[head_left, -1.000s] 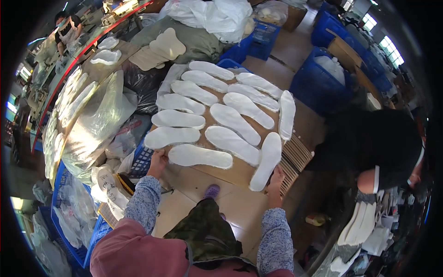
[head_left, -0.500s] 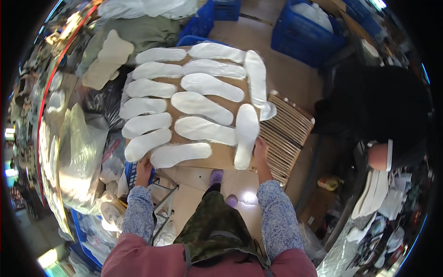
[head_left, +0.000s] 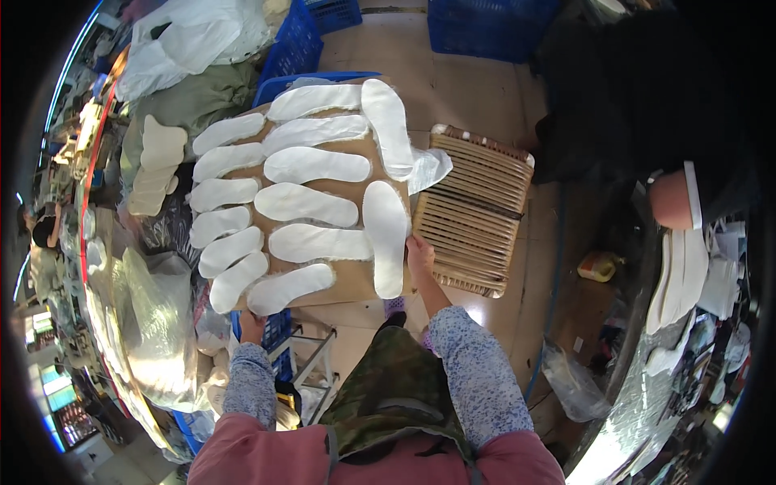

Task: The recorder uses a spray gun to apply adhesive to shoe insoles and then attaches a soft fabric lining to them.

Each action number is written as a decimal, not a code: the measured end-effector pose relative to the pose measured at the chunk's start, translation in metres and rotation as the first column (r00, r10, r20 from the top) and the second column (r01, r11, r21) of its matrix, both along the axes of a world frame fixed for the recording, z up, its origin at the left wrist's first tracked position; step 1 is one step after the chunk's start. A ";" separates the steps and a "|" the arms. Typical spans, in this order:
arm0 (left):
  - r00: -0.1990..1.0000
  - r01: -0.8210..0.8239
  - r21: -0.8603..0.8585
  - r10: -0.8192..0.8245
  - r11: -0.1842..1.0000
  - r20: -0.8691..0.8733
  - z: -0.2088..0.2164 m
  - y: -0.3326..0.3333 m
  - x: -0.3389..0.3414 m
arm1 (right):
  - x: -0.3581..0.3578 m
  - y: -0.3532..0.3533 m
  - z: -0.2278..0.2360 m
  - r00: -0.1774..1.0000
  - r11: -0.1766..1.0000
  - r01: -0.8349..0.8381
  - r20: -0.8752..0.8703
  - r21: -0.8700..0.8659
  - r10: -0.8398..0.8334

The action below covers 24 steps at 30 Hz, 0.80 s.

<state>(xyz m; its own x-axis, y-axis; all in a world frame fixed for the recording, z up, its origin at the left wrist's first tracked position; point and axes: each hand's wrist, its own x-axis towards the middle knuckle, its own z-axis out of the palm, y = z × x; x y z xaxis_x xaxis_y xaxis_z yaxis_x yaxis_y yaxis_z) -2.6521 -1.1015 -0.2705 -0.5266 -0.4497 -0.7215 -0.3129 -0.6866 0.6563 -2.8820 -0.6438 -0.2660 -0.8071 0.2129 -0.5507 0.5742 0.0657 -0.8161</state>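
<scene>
A brown cardboard sheet [head_left: 347,294] carries several white shoe insoles [head_left: 305,204] with fuzzy edges, laid out in rows. My left hand [head_left: 252,326] is closed on its near left corner, below the lowest insoles, with the fingertips partly hidden under the sheet. On the right edge my right hand [head_left: 420,257] grips the cardboard, close beside an upright-lying insole [head_left: 386,239]. A clear plastic piece [head_left: 431,168] sticks out past the sheet's right side.
A slatted bamboo stool [head_left: 473,210] stands right of the sheet. Blue crates [head_left: 293,48] sit behind it. Plastic bags [head_left: 158,315] crowd the left, with a metal frame [head_left: 311,356] near my left forearm. At the right a person in dark clothes [head_left: 614,105] is beside a cluttered bench.
The cardboard with its insoles has shifted left in view and turned slightly, both hands moving with it. More of the bamboo stool now shows. The surroundings have also shifted in view.
</scene>
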 end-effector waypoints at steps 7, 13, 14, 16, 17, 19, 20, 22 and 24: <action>0.680 0.517 -0.856 -0.603 -0.008 0.417 0.030 0.086 -0.018 | 0.012 0.056 0.004 0.997 0.939 -0.067 -0.010 0.338 0.075; 0.354 0.931 -0.340 -0.544 0.130 0.761 0.047 0.173 0.032 | 0.061 0.164 0.044 0.989 0.990 0.082 -0.132 0.115 -0.067; 0.546 0.617 0.046 -0.470 0.785 0.693 0.050 0.204 0.022 | 0.072 0.193 0.050 0.992 0.992 0.065 -0.117 0.107 -0.053; 0.391 0.882 -0.019 -0.708 0.471 0.588 0.061 0.257 0.012 | 0.095 0.241 0.078 0.998 0.997 0.046 -0.047 0.067 -0.043; 0.130 0.990 -0.107 -0.857 0.088 0.499 0.067 0.291 0.003 | 0.112 0.273 0.083 0.996 0.996 0.071 -0.062 0.045 -0.068; 0.202 0.979 -0.099 -0.856 0.176 0.476 0.090 0.390 -0.032 | 0.152 0.342 0.085 0.994 0.996 0.078 -0.080 0.032 -0.075; 0.296 0.953 -0.081 -0.833 0.293 0.468 0.102 0.427 -0.040 | 0.169 0.371 0.090 0.995 0.998 0.049 -0.086 0.031 -0.047; 0.315 0.949 -0.134 -0.869 0.285 0.382 0.110 0.499 -0.058 | 0.188 0.428 0.110 0.998 0.996 -0.069 -0.002 0.058 0.070; 0.289 0.947 -0.191 -0.945 0.259 0.151 0.164 0.617 -0.068 | 0.215 0.479 0.120 0.996 0.995 -0.075 -0.047 -0.061 0.073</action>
